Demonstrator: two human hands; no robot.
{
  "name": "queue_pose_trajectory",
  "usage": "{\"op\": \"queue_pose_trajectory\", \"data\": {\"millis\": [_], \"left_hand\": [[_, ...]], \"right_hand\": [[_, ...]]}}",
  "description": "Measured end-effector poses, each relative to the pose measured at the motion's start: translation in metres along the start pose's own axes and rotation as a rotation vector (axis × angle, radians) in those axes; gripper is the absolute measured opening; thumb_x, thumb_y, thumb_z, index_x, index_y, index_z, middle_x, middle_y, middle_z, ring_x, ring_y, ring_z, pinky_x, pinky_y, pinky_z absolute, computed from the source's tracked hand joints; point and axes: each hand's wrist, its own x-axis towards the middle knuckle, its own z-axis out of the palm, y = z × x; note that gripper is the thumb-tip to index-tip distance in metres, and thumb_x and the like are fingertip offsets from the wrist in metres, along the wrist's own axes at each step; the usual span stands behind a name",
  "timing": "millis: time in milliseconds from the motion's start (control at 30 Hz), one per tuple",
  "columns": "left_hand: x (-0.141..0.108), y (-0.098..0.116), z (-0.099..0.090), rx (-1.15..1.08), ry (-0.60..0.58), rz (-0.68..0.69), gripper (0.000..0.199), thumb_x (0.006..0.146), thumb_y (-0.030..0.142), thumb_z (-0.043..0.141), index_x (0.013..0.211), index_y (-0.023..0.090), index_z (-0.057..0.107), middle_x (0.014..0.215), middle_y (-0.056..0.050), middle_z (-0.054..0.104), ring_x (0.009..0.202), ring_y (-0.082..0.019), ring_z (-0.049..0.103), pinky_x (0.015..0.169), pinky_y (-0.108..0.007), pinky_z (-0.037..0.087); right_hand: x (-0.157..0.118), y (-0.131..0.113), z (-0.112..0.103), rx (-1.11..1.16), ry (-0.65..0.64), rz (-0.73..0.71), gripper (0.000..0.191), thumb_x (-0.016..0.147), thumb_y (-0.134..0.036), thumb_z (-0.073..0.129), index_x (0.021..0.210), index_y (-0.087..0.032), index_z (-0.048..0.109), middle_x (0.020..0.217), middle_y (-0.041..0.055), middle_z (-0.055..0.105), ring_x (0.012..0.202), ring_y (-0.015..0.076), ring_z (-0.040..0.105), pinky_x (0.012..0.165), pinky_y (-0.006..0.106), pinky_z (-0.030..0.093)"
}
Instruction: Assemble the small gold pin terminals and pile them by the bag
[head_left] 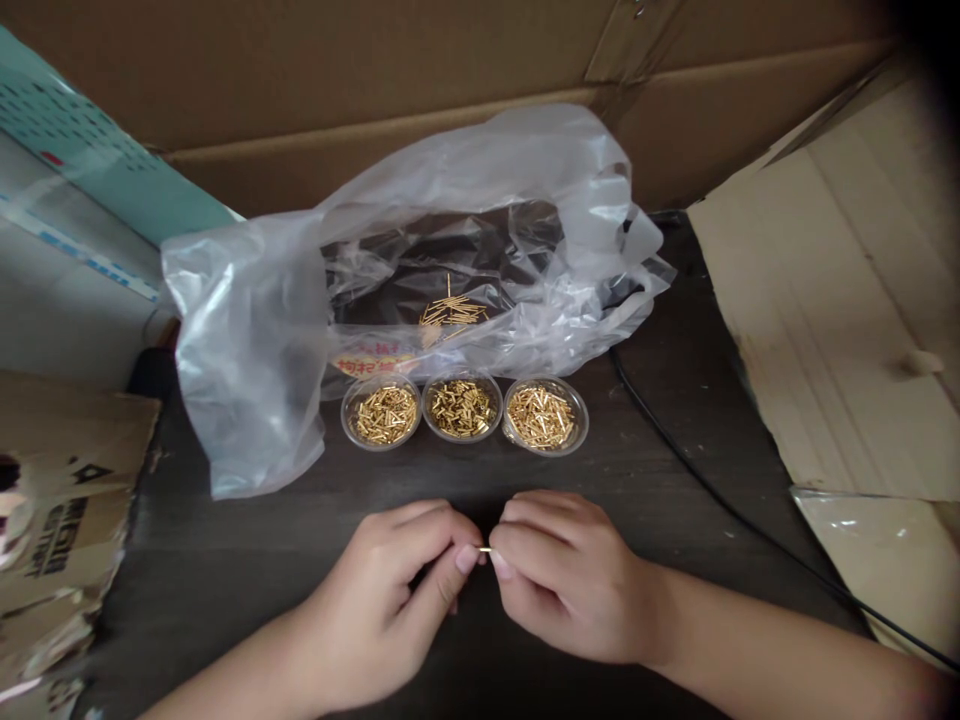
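Note:
Above the dark table, my left hand and my right hand meet fingertip to fingertip. Both are closed in a pinch on a small gold-coloured metal pin, whose middle shows in the narrow gap between them; its ends are hidden by the fingers. Beyond the hands stand three round clear cups in a row: a left cup, a middle cup and a right cup, each holding many short gold-coloured metal pieces. Behind them, a heap of longer, thin gold-coloured pins lies in an open plastic bag.
A black cable crosses the table on the right. Cardboard stands at the right, with a cardboard wall at the back. On the left are a torn carton and a white and teal box.

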Motion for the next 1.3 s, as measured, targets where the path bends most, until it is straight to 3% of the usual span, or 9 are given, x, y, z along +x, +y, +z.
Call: {"op": "queue_pose_trajectory", "data": {"millis": [300,533,667,833,1300], "left_hand": [[0.001,0.004,0.013,-0.106,0.037,0.052,0.020,0.105,0.017,0.043,0.087,0.019,0.051,0.057,0.006,0.052,0.046,-0.006,0.047,0.049,-0.017,0.035],[0.000,0.005,0.023,-0.477,-0.008,-0.183,0.036,0.110,0.039,0.036,0.082,0.018,0.047,0.052,0.006,0.049,0.041,-0.007,0.046,0.042,-0.016,0.035],[-0.002,0.003,0.026,-0.548,-0.024,-0.268,0.041,0.110,0.045,0.037,0.080,0.018,0.046,0.051,0.007,0.045,0.039,-0.005,0.039,0.040,-0.015,0.030],[0.000,0.000,0.024,-0.655,-0.077,-0.318,0.042,0.107,0.051,0.041,0.079,0.019,0.042,0.056,0.008,0.038,0.044,-0.006,0.031,0.040,-0.016,0.027],[0.010,-0.003,0.017,-0.345,-0.056,-0.149,0.042,0.108,0.037,0.042,0.072,0.017,0.044,0.059,0.006,0.039,0.053,-0.008,0.033,0.051,-0.021,0.029]], "right_hand": [[-0.003,-0.003,0.002,0.016,0.104,-0.023,0.025,0.092,-0.009,0.047,0.069,-0.020,0.049,0.063,-0.0019,0.045,0.059,0.0131,0.040,0.058,0.029,0.036],[-0.002,-0.003,0.001,-0.045,0.170,-0.047,0.025,0.095,-0.010,0.047,0.073,-0.019,0.053,0.065,-0.0007,0.048,0.061,0.0135,0.041,0.062,0.028,0.037],[-0.002,-0.002,0.000,-0.078,0.179,-0.034,0.025,0.095,-0.010,0.049,0.072,-0.019,0.052,0.065,-0.0007,0.048,0.062,0.0140,0.042,0.062,0.029,0.037],[-0.002,0.001,-0.001,0.036,0.118,-0.016,0.025,0.093,-0.008,0.046,0.071,-0.020,0.048,0.064,-0.0016,0.046,0.060,0.0130,0.041,0.059,0.029,0.035],[-0.003,0.000,-0.005,0.010,0.045,-0.023,0.028,0.095,-0.009,0.043,0.070,-0.020,0.046,0.065,-0.0029,0.038,0.060,0.0129,0.035,0.058,0.029,0.033]]}}
